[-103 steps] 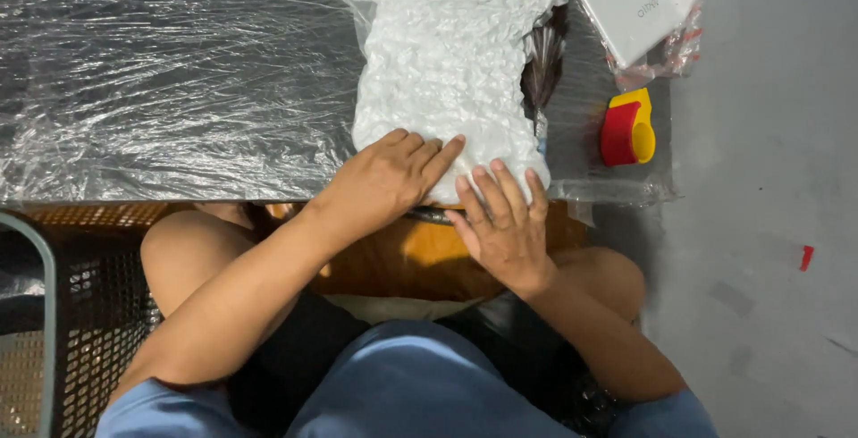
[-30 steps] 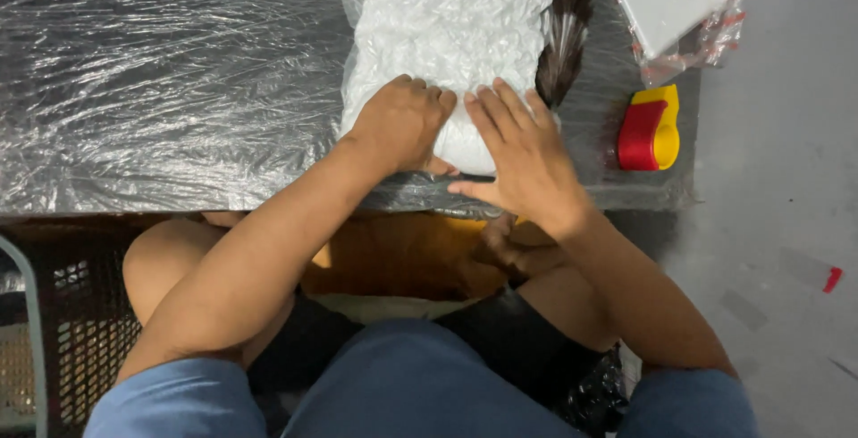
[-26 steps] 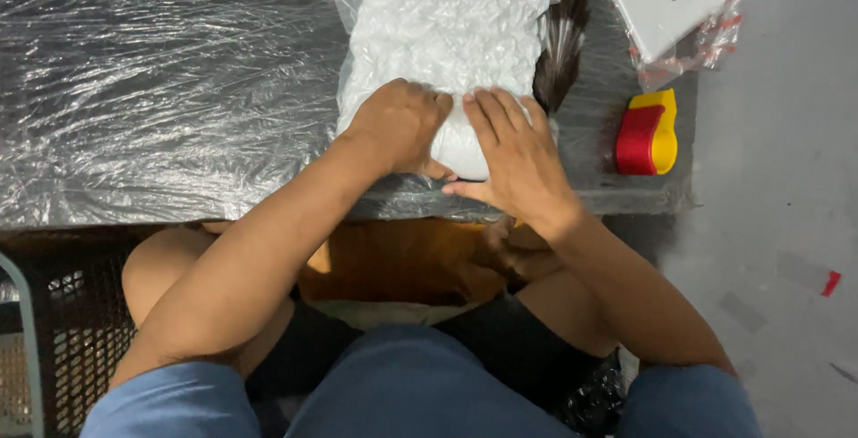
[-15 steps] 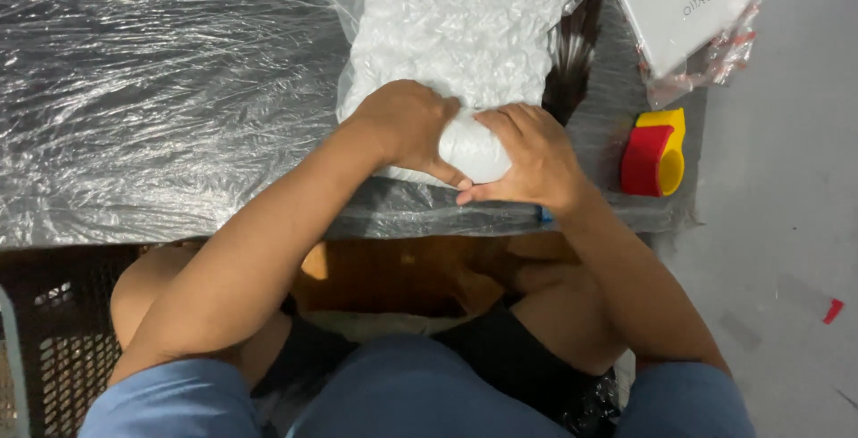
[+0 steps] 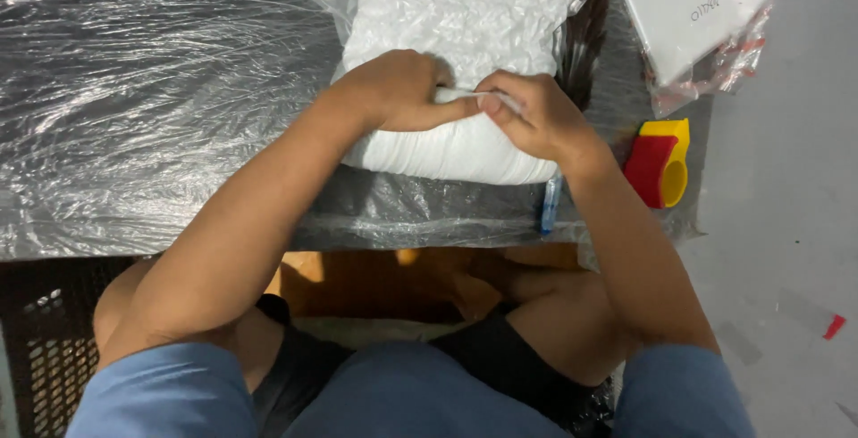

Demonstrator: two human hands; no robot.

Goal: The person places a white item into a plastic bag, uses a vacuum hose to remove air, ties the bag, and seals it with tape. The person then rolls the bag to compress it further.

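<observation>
Wrap roll [image 5: 447,147] sits at near table [image 5: 134,89] edge, w/ bubble sheet [image 5: 456,9] running away behind it. My left hand [image 5: 398,89] grip is curled tight over roll top; right hand [image 5: 532,116] pinches roll edge beside it. Blue pen [image 5: 549,206] lies below, red-yellow tape holder [image 5: 660,161] right, bagged white box [image 5: 693,9] far right.

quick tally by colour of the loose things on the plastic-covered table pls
White: 2, the bubble wrap bundle under the left hand and right hand, and the flat bagged packet
Red and yellow: 1, the tape dispenser
Blue: 1, the pen
Total: 4
</observation>
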